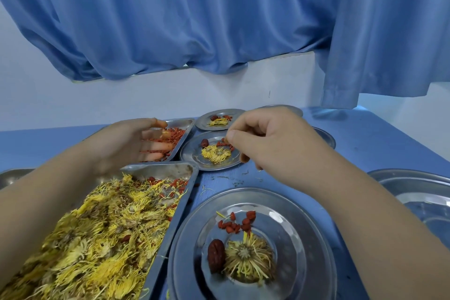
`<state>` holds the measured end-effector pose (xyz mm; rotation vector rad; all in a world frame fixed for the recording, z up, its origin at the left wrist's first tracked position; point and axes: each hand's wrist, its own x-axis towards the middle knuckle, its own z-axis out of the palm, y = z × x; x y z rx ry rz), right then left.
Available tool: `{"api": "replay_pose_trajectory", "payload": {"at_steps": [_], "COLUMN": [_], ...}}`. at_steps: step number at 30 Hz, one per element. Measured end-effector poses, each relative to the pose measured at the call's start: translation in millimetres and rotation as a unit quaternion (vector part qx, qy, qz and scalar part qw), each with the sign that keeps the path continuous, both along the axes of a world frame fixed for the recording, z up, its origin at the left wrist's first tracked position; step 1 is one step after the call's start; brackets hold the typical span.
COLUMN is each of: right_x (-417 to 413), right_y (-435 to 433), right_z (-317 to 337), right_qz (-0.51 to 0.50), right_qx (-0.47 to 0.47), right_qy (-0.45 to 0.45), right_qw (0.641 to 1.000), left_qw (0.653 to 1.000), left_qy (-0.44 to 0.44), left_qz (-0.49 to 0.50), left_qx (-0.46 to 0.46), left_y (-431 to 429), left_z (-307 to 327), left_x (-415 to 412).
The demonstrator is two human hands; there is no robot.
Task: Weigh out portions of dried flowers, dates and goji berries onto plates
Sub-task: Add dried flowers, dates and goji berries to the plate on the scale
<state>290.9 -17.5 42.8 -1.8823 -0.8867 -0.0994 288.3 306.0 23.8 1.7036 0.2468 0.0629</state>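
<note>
- The left hand (132,145) lies at centre left of the frame. Its fingers are spread and sunk among the goji berries (171,135) heaped in a small steel tray (182,122), and they are not closed round any.
- The right hand (275,146) hangs over the middle plate (192,153) at the centre. Thumb and forefinger are pressed together on what seems to be a berry or two (the tips are small and partly hidden, so I cannot be sure).
- That plate carries one flower head (216,153), a date (204,143) and some berries. The far plate (203,124) and the near plate (185,258) at lower centre hold similar portions.
- The stock of dried flowers (97,226) fills the long tray (175,169) at lower left.
- The berries look light, small and probably a little tacky, so they are best pinched a few at a time with the fingertips.
- The flowers look featherweight and brittle, and loose strands lie on the blue table (365,143). I would cup a bloom under its head rather than pull it by the petals.
- The date looks firm and wrinkled, and easy to grip by its sides.
</note>
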Motion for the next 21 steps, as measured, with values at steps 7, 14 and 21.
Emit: {"api": "replay_pose_trajectory", "payload": {"at_steps": [7,14,21], "right_x": [-19,-48,-69], "right_y": [-2,-8,-20], "right_z": [16,35,47], "right_qz": [0.040,0.114,0.089], "right_qx": [-0.118,-0.299,-0.342], "right_qy": [-0.007,0.006,-0.019], "right_qw": [0.992,0.947,0.935], "left_qw": [0.991,0.977,0.949], "left_qy": [-0.007,-0.041,-0.103], "left_qz": [-0.057,-0.093,-0.028], "left_qx": [-0.123,-0.186,-0.297], "left_y": [-59,-109,-133], "left_z": [10,11,8], "left_x": [-72,-134,-155]}}
